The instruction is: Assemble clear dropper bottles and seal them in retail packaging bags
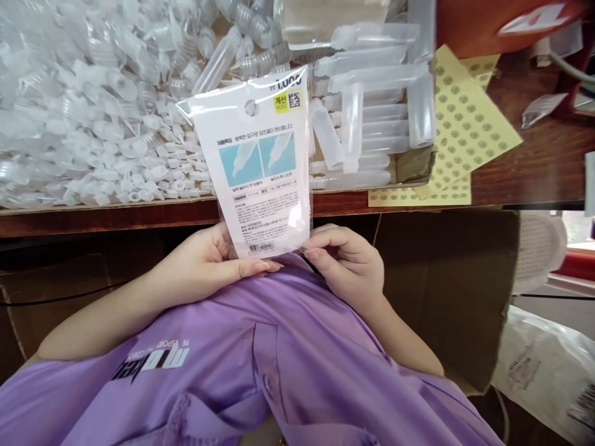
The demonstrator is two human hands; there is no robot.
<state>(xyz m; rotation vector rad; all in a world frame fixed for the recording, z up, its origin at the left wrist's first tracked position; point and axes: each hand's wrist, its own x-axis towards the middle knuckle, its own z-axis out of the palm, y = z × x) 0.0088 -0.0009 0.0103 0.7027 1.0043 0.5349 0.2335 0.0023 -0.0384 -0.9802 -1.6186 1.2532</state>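
Spanning the bottom of the frame: one purple shirt (316, 359), lettered at left, buttoned placket at centre.

Left hand (209, 260), lower centre-left: thumb laid along the packet's bottom edge, fingers partly hidden behind it. Right hand (351, 263), right of centre: thumb and curled forefinger pinching the bottom right corner.

Clear-film retail packet (260, 210), one, centre of frame: white backing card with Korean print, hang hole, price of 1,000, two blue pictures, barcode at foot. Held upright, leaning slightly; top overlapping the tray in view, contact not determinable. Step in hand, as judged: handling the packet by its bottom edge. Next move calls for a firm hold on slick film, card unbent.

Cardboard tray (413, 168), across the upper left and centre: small white nozzle caps (162, 167) heaped at left; frosted squeeze bottles (352, 127) stacked crosswise at right.

Table (506, 170), dark reddish-brown wood. Yellow sticker sheets (474, 111), overlapping, right of the tray. Orange-red object (465, 31), upper right, not identifiable.

Room, below the table: large cardboard box (446, 291), centre-right; printed clear plastic bag (534, 371), lower right corner.
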